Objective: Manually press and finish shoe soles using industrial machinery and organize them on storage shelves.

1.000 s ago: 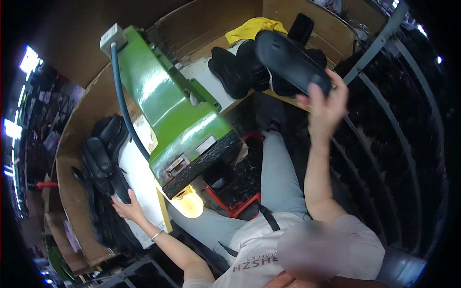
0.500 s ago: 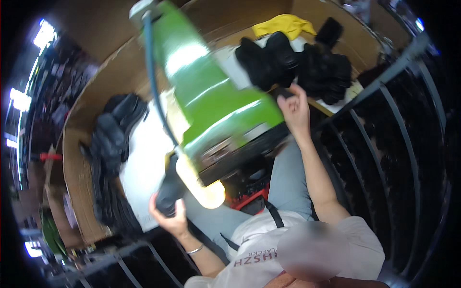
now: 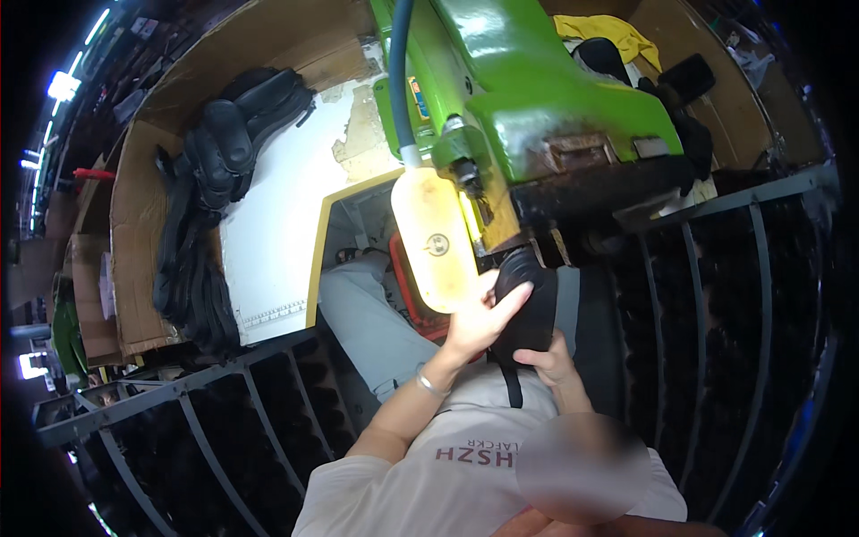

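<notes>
As both hands (image 3: 476, 329) hold it, the black shoe (image 3: 533, 324) points lengthwise forward.

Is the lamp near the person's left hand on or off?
On: the lamp by the left hand glows pale yellow, and a bright strip shines along its right edge.
</notes>
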Motion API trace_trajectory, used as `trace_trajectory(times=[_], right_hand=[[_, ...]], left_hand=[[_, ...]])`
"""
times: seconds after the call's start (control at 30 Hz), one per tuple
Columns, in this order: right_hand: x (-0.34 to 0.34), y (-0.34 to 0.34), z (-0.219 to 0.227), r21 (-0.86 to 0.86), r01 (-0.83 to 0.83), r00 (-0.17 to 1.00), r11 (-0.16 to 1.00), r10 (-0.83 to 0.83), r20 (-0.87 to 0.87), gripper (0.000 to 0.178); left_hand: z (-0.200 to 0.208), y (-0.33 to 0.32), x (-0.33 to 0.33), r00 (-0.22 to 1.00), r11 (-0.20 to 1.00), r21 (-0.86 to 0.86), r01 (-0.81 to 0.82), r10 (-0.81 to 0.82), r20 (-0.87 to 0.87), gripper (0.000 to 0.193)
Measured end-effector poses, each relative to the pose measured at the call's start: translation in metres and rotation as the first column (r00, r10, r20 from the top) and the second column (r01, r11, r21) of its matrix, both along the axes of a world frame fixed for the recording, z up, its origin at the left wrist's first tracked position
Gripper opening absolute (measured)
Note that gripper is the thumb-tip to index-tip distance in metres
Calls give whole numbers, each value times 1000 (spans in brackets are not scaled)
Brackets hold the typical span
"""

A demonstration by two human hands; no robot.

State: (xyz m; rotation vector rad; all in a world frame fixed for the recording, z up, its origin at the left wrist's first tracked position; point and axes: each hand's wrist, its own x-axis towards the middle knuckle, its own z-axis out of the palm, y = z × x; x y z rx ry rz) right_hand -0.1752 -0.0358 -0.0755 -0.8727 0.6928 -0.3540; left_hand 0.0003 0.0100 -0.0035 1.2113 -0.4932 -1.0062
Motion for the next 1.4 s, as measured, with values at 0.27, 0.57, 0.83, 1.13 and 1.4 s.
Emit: trace_trajectory(times=[0.27,0.57,0.83,1.13,1.4], right_hand=[[4,-7,21,53,46,996,998,-50,80,53],[27,-103,79,-162,465,878,870,-431,208,45],[76,-107,53,-406,445,872,798,-282,401,42],[111,-56,57,-388,298,922,872,-158,353,40],[113,-61,67,-508,211,955,835,-64,291,44]], left_hand=[[-9,-3,0,931,953,-82,-292,302,204,5],[-36,3,8,697,965,-29,-261,209,686,17],[-10,29,49,935,911,-294,-289,334,115,24],[-41,100,54,920,910,-140,-390,393,-7,21],[-8,26,30,929,996,0,85,-79,362,33]])
